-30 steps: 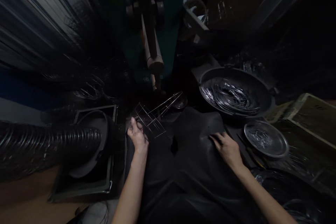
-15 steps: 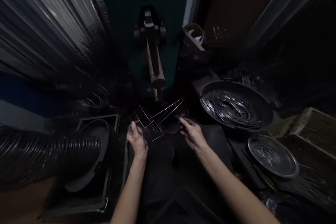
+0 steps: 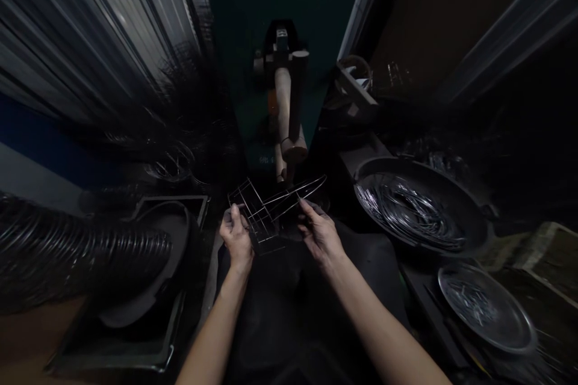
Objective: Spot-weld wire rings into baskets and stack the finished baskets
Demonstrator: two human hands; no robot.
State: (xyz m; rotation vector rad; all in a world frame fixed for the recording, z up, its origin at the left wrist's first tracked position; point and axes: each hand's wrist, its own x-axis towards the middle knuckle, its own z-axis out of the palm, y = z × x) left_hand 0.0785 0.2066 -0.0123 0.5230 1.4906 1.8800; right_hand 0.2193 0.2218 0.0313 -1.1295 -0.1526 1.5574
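Note:
A small wire frame (image 3: pixel 266 207), a grid of thin metal rods with a curved loop on its right, is held just under the tip of a machine arm (image 3: pixel 289 132). My left hand (image 3: pixel 235 237) grips the frame's left side with fingers curled round the wires. Against the frame's right side, my right hand (image 3: pixel 318 231) has its fingers pinched on a wire. Both forearms reach up from the bottom of the view over a dark cloth (image 3: pixel 289 313).
A green machine body (image 3: pixel 253 42) stands behind. At right a dark pan (image 3: pixel 469 216) holds several bent wires, and a metal plate (image 3: pixel 519 337) holds small pieces. A ribbed black hose (image 3: pixel 67 264) and a square tray (image 3: pixel 180 337) lie at left.
My right hand has come across from the cloth at right to the wire frame and taken hold of its right side. The view has tilted upward, showing more of the machine.

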